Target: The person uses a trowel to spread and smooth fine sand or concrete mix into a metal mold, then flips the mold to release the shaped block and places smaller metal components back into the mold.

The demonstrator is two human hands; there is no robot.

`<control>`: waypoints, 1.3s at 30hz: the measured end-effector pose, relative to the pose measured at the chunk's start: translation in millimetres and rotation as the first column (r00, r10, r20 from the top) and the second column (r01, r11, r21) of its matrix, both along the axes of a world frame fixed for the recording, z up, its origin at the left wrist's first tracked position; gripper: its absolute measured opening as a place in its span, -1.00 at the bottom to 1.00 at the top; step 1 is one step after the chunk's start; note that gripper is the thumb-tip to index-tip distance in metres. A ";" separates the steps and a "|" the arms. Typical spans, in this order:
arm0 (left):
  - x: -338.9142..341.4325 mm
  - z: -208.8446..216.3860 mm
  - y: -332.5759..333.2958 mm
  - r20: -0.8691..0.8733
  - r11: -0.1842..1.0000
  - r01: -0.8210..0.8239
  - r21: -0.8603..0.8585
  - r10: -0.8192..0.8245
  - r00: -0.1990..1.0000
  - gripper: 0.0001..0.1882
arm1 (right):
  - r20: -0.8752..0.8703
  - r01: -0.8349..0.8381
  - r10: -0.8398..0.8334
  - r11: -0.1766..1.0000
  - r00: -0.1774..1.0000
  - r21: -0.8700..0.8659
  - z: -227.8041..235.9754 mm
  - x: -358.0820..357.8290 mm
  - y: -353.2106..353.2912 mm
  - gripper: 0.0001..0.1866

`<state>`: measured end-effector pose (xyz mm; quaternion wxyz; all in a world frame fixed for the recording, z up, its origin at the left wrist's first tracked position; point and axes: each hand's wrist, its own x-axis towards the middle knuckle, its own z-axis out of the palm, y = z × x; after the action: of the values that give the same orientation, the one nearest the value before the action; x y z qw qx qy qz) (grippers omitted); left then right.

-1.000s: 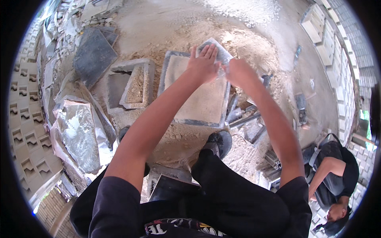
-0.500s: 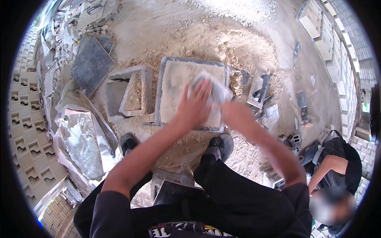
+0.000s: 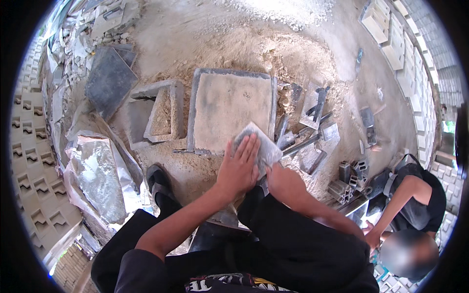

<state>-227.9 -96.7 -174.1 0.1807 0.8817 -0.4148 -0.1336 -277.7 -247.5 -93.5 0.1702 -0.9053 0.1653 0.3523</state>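
A flat grey trowel-like plate (image 3: 266, 147) lies tilted across the near right corner of a square mould, whose dark rim (image 3: 191, 110) surrounds a smooth, level tan sandy fill (image 3: 232, 105). My left hand (image 3: 239, 163) rests on top of the plate, its fingers stretched out flat. At the plate's near right corner my right hand (image 3: 286, 184) is closed around it; any handle there is hidden by the fingers. Dark smudges mark the fill's left middle. The mould sits on sandy ground in front of my feet.
Left of the mould stands a grey frame (image 3: 177, 112) with loose sand inside. Metal bars and plates (image 3: 312, 144) lie to its right. Dark slabs (image 3: 111, 80) are at far left, a crumpled sack (image 3: 100, 178) nearer. A co-worker (image 3: 415, 200) crouches at the right beside stacked blocks.
Both hands have drawn the plate toward me, from the upper right of the fill to the mould's near right corner. The co-worker's arm has shifted.
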 end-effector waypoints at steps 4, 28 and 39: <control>16.7 -5.9 -20.9 0.037 0.999 0.013 -0.030 -0.012 0.999 -0.30 | -0.020 -0.043 0.041 0.997 0.999 -0.067 -0.9 12.3 -20.6 -0.60; 52.8 -8.3 74.6 0.030 0.982 -0.143 0.123 0.140 0.990 -0.30 | 0.333 -0.439 0.391 0.895 0.858 0.082 -27.5 73.2 43.3 -0.76; 61.1 -20.4 70.2 0.129 0.970 -0.230 0.073 0.220 0.967 -0.29 | 0.282 -0.602 0.569 0.797 0.772 0.040 -18.9 117.7 34.3 -0.83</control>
<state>-166.7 -26.5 -194.5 0.1305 0.9366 -0.3160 -0.0769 -160.1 -213.2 -112.3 0.1295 -0.9363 -0.1716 0.2778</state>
